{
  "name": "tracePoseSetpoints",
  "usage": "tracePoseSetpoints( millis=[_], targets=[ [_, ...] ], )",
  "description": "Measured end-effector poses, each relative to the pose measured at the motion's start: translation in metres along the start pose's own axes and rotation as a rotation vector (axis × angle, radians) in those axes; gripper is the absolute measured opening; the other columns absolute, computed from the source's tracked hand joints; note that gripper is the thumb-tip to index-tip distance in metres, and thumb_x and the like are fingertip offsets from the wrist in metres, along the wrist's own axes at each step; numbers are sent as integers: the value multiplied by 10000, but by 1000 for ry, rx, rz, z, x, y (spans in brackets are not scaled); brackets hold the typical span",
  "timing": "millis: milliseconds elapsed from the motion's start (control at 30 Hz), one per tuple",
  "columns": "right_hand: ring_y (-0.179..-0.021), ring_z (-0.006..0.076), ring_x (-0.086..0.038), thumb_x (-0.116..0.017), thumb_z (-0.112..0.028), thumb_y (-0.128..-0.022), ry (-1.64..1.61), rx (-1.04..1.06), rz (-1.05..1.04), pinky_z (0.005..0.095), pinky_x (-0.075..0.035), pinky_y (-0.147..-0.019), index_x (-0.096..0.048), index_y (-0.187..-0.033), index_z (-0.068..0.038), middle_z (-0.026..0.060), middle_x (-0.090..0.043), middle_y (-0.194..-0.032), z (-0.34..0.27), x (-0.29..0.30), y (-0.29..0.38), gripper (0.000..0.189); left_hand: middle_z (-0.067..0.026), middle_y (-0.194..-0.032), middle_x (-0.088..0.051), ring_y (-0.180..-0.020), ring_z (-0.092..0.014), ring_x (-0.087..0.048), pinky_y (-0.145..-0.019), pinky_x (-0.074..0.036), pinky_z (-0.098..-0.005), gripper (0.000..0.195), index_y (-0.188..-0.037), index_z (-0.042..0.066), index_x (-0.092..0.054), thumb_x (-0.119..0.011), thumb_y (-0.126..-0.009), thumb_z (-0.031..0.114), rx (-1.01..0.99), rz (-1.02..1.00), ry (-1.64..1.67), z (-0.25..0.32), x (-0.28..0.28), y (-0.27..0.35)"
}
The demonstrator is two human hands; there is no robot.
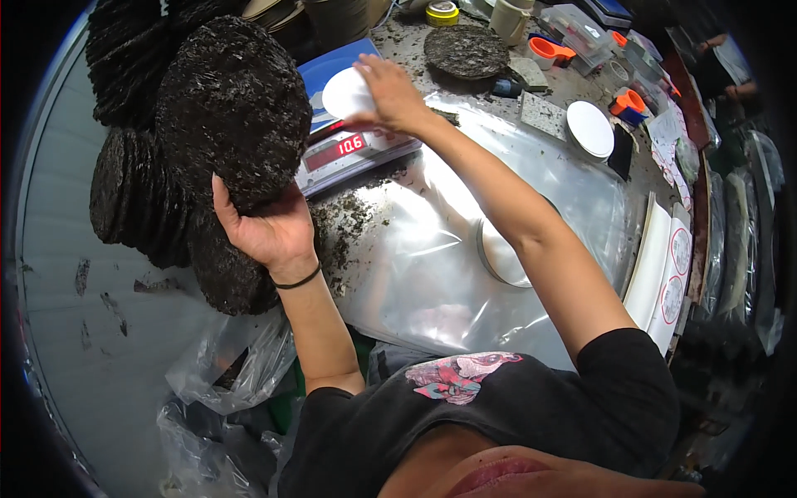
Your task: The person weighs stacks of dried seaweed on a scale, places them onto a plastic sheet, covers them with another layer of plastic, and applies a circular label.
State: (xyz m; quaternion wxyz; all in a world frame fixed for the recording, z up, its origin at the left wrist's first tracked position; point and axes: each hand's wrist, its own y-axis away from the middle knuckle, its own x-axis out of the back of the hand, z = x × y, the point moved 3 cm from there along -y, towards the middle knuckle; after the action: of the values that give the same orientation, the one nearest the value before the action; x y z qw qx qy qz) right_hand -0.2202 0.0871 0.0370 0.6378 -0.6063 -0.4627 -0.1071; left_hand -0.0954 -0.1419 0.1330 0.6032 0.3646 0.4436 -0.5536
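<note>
My left hand (pixel 274 233) holds up a large round cake of dark dried seaweed (pixel 233 112), its palm beneath the lower edge and the thumb on the near face. At the far side of the bench, my right hand (pixel 392 93) is at a white round disc (pixel 344 93) over the blue platform of a digital scale (pixel 367 159). Its fingers and thumb overlap the disc's right part; whether they grip it or only touch it is unclear. The scale's red display is lit. Behind the raised cake, stacks of similar dark cakes (pixel 134 193) are partly hidden.
Clear plastic sheets or bags (pixel 411 267) cover the bench before me, with a round tin (pixel 492 255) partly under my right forearm. Another seaweed cake (pixel 466 51), white discs (pixel 589 131) and orange tape dispensers (pixel 551 51) lie farther right. Crumbs (pixel 342 230) litter the bench.
</note>
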Motion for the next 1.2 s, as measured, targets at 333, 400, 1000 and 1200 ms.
tracePoseSetpoints(
  millis=[333, 400, 1000, 1200],
  targets=[
    [-1129, 316, -684, -592, -107, -848, -96, 131, 25, 397, -570, -936, -630, -1260, 1, 177, -690, -1250, -40, 115, 122, 428, -201, -1389, -620, -1234, -352, -609, -1102, -483, -472, 475, -1335, -85, -593, -664, -958, 195, 123, 194, -307, -68, 145, -183],
    [-1115, 347, -682, -671, -193, -831, 91, -96, 70, 413, -571, -932, -618, -1260, 37, 201, -684, -1238, 3, 167, 183, 490, -182, -1427, -599, -1283, -347, -578, -1169, -418, -470, 494, -1377, -49, -577, -615, -988, 253, 295, 161, -175, -121, 120, -157],
    [-945, 171, -679, -559, -117, -1043, -209, -897, 400, 287, -520, -863, -666, -1282, -18, 110, -738, -1077, 46, 297, 274, 280, -195, -1489, -427, -1265, -286, -560, -1049, -471, -396, 696, -1521, 37, -328, -636, -906, -64, 20, -55, -1161, -41, 119, 146],
    [-1370, 362, -516, -633, -144, -945, 242, -455, -84, 481, -362, -1161, -634, -1362, -67, 175, -555, -1476, -90, 251, 309, 424, -122, -1472, -503, -1266, -262, -579, -1071, -462, -376, 560, -1449, 1, -455, -599, -913, -79, -27, -155, -1321, -14, 141, 188]
  ],
)
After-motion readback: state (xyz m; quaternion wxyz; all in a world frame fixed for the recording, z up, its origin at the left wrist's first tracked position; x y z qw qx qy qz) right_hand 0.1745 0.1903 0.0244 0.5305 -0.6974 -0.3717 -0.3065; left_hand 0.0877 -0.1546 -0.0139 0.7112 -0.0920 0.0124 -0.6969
